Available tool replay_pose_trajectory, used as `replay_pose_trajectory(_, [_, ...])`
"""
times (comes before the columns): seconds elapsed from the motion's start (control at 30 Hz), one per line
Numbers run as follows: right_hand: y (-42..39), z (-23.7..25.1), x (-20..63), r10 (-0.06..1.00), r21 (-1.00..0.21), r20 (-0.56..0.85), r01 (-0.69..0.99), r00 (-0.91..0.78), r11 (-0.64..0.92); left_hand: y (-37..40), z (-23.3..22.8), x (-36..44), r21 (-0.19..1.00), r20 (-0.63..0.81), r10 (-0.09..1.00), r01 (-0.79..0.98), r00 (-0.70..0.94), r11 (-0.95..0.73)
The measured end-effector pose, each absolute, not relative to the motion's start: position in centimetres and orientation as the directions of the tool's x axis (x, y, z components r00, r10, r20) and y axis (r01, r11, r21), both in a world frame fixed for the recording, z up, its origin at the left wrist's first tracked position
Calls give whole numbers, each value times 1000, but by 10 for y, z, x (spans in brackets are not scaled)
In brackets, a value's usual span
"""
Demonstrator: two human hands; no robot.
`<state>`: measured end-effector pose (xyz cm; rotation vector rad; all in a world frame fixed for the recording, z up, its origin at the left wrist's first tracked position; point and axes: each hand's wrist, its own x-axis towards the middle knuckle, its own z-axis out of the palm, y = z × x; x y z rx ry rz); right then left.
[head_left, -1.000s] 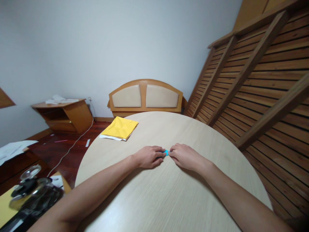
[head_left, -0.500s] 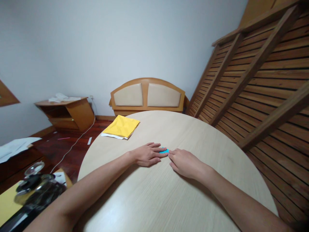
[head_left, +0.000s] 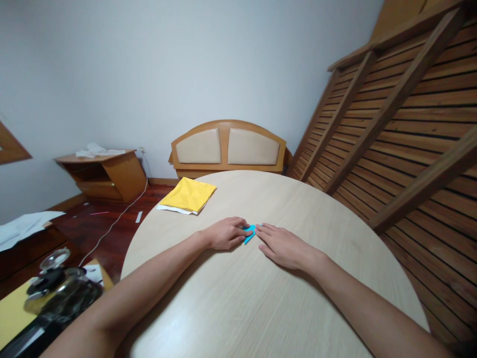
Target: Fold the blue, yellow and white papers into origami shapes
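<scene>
Shifted slightly nearer since before: blue paper (head_left: 249, 232), pinned flat on counter (head_left: 261, 298) by left hand (head_left: 225, 233) and right hand (head_left: 281, 244), fingers extended, pressing.

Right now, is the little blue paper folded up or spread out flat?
Folded. The blue paper shows only as a tiny pointed piece between the left hand and right hand, lying on the table.

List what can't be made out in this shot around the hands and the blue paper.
Head view only:
- Blue paper: mostly covered by the left hand and right hand; its shape and folds are hidden.
- Fingertips' grip on it: too small to tell.
- Yellow packet: contents hidden.
- Dark glassy things at lower left: blurred, cut off by the edge.
</scene>
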<state>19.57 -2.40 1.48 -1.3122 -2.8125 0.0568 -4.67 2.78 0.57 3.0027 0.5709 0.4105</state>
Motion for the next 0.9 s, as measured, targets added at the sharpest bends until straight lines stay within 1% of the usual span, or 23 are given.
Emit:
replay_pose_trajectory(0.1, [-25,15,194,737,-38,77,737,-671,675,29,5,-48,117,242,386,368,890,-922])
replay_pose_trajectory(0.17, [-28,19,191,720,-20,91,722,-688,692,30,3,-48,129,238,398,378,886,-917])
replay_pose_trajectory(0.33, [-31,24,189,709,21,89,713,-700,701,31,1,-49,167,218,423,394,879,-904])
replay_pose_trajectory(0.63, [-39,28,184,708,52,85,712,-702,700,31,-1,-49,205,243,430,388,869,-899])
replay_pose_trajectory(0.8, [-46,30,182,744,28,25,744,-668,667,29,1,-48,200,232,447,407,864,-891])
replay_pose_trajectory(0.9, [-48,29,182,737,-44,-28,738,-675,674,27,3,-47,200,229,446,406,865,-892])
